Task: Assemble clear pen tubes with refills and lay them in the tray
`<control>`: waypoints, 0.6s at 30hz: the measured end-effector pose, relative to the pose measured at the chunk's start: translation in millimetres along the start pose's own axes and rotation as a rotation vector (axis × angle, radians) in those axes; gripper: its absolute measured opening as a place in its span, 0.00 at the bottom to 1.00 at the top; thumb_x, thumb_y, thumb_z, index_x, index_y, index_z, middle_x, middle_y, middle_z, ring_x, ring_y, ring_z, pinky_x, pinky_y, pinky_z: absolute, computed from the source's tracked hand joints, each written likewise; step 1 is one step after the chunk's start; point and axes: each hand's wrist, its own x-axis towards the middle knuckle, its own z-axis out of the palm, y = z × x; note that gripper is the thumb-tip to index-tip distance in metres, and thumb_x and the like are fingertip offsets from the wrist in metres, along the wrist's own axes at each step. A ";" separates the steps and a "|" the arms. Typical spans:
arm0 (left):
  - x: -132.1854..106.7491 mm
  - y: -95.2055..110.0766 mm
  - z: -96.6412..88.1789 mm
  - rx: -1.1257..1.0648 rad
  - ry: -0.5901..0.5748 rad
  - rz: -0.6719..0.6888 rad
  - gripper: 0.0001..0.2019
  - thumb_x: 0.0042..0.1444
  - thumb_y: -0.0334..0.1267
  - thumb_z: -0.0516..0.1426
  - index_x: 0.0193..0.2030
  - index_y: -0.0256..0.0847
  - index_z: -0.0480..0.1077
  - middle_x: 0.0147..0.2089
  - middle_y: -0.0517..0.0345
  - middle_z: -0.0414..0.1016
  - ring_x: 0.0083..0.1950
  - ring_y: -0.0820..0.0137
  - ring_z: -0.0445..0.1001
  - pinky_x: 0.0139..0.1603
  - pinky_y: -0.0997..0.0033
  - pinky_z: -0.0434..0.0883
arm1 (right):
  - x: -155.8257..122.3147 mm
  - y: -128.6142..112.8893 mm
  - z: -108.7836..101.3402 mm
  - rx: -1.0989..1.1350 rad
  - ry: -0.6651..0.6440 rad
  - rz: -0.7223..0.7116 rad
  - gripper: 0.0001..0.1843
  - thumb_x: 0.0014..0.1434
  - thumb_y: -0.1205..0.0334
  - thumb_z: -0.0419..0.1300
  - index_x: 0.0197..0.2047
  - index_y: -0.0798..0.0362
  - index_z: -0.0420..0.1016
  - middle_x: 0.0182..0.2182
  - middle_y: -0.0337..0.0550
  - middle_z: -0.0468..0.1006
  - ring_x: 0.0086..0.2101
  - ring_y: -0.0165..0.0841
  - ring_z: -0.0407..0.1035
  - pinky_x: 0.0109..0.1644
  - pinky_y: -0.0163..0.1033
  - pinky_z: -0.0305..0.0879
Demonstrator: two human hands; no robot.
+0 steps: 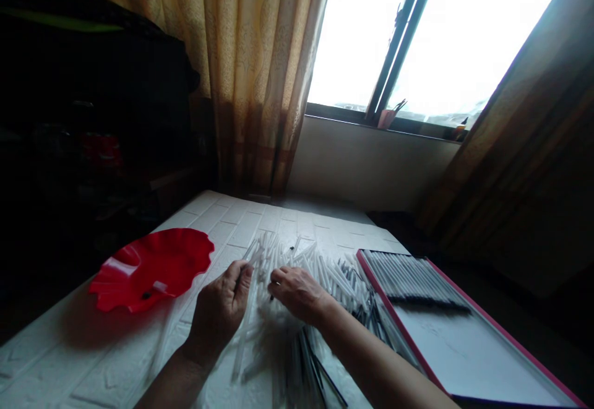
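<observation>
A loose pile of clear plastic pen tubes (320,273) lies on the white brick-patterned table (60,359). My left hand (220,310) is closed round one clear tube (248,259), pinched near its upper end. My right hand (297,291) rests on the pile with its fingers curled, pinching a thin dark refill (272,291) whose tip points down. Both hands meet over the near left side of the pile.
A red wavy-edged plastic dish (153,266) with a few small bits stands to the left. A flat red-rimmed tray (464,341) holding a neat row of finished pens (408,279) lies to the right. Curtains, a window and dark furniture stand behind.
</observation>
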 end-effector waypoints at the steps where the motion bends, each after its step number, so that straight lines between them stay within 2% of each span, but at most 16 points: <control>1: 0.3 0.4 -0.4 0.001 -0.003 0.003 0.21 0.70 0.47 0.42 0.39 0.41 0.72 0.25 0.56 0.81 0.25 0.64 0.82 0.22 0.75 0.69 | -3.4 0.8 -0.2 0.019 0.030 0.005 0.09 0.66 0.70 0.57 0.37 0.54 0.79 0.39 0.48 0.80 0.39 0.37 0.74 0.39 0.36 0.67; 5: -0.7 2.4 -0.4 -0.003 -0.024 0.022 0.22 0.71 0.48 0.41 0.38 0.40 0.71 0.25 0.56 0.81 0.23 0.65 0.81 0.21 0.75 0.69 | -22.3 8.0 -2.2 0.110 0.176 0.099 0.09 0.68 0.68 0.54 0.44 0.54 0.76 0.42 0.47 0.81 0.41 0.35 0.75 0.43 0.35 0.68; 7: -2.4 3.0 1.0 -0.006 -0.034 0.033 0.24 0.71 0.49 0.40 0.39 0.40 0.72 0.25 0.56 0.81 0.23 0.65 0.81 0.22 0.75 0.70 | -32.3 14.5 -3.2 0.156 0.234 0.148 0.09 0.68 0.68 0.54 0.44 0.53 0.76 0.40 0.46 0.81 0.39 0.34 0.76 0.42 0.34 0.69; 11: -5.2 1.4 5.5 -0.005 -0.039 0.053 0.25 0.71 0.52 0.39 0.40 0.40 0.72 0.27 0.54 0.83 0.25 0.63 0.82 0.23 0.73 0.72 | -51.4 30.4 -6.0 0.249 0.306 0.216 0.08 0.66 0.66 0.57 0.43 0.52 0.78 0.37 0.44 0.83 0.34 0.32 0.78 0.38 0.32 0.70; 14: -5.6 -1.6 8.5 -0.001 -0.037 0.067 0.27 0.70 0.53 0.39 0.40 0.38 0.72 0.28 0.52 0.83 0.25 0.61 0.83 0.23 0.71 0.73 | -73.6 36.1 -11.3 0.300 0.350 0.285 0.11 0.66 0.67 0.56 0.46 0.52 0.78 0.37 0.45 0.84 0.36 0.33 0.78 0.40 0.33 0.70; 16: -6.4 -2.4 10.2 -0.003 -0.042 0.077 0.27 0.70 0.53 0.39 0.40 0.38 0.72 0.28 0.52 0.83 0.25 0.61 0.83 0.22 0.71 0.73 | -94.6 31.7 -14.5 0.314 0.366 0.346 0.11 0.65 0.68 0.55 0.44 0.52 0.79 0.35 0.46 0.84 0.35 0.34 0.78 0.40 0.35 0.70; 18: -9.0 -0.6 12.1 -0.015 -0.056 0.095 0.26 0.70 0.53 0.40 0.41 0.38 0.72 0.28 0.53 0.83 0.25 0.62 0.83 0.21 0.72 0.73 | -116.5 19.8 -14.7 0.323 0.348 0.397 0.11 0.63 0.68 0.56 0.36 0.52 0.80 0.29 0.43 0.83 0.30 0.34 0.78 0.34 0.34 0.68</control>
